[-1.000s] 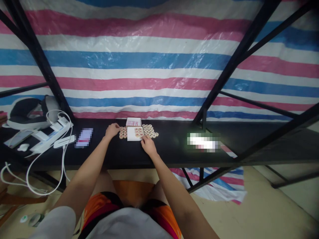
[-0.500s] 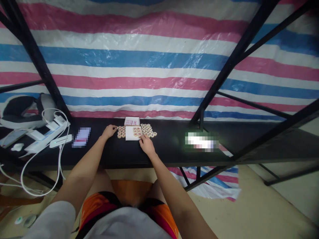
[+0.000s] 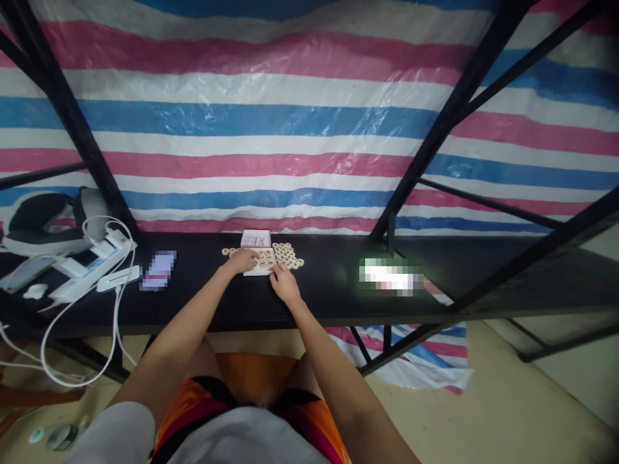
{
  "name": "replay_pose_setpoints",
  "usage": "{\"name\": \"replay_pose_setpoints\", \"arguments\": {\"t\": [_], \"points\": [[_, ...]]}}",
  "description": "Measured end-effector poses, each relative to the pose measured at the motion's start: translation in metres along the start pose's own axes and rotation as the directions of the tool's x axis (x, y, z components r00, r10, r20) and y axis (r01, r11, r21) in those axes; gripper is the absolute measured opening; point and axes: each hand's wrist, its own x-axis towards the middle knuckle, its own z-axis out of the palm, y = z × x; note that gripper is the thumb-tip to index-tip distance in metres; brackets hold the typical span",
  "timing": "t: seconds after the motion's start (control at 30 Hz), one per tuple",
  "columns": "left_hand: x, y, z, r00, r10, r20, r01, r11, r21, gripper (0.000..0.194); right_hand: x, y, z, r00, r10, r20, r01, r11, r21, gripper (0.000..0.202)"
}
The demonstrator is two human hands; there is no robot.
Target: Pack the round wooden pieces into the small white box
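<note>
The shallow white square box [image 3: 258, 272] sits on the long black table [image 3: 329, 293], in front of the person, and is partly filled: several small round pale wooden discs with red markings [image 3: 265, 259] lie grouped inside it, towards its right side. Outside it, more discs are loose. A cluster of pale round discs with dark markings [image 3: 286, 256] lies just to the right of the box, and a few pale round discs at the far left [image 3: 229, 252] show beyond its left edge; others there may be hidden by the hand. Directly behind the box is a white rectangular box part with reddish-pink print [image 3: 256, 239].

The left hand [image 3: 240, 261] reaches in from the left of the box, palm down, its fingers bent over the discs inside; whether a disc is pinched between them cannot be told. The left forearm slants up and inward to it. The right hand [image 3: 285, 283] is at the near right corner of the box, fingers loosely curled and fingertips at the edge, and whether they grip it or only rest there is unclear
</note>
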Motion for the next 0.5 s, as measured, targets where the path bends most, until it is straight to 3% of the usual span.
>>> {"name": "replay_pose_setpoints", "arguments": {"t": [0.1,0.3,0.5], "points": [[0.002,0.009,0.006,0.998,-0.014,0.067,0.007,0.996,0.094,0.027,0.0,0.002,0.002,1.0,-0.01,-0.006,0.01,1.0,0.0,0.025],[-0.003,0.017,0.009,1.0,0.004,0.021,-0.009,0.976,0.219,0.028,0.001,0.001,0.001,1.0,0.0,0.004,0.0,1.0,0.002,0.025],[0.002,0.022,0.015,0.998,0.056,-0.02,-0.052,0.984,0.169,0.037,0.0,0.0,0.0,1.0,0.008,0.007,-0.008,1.0,0.005,0.026]]}}
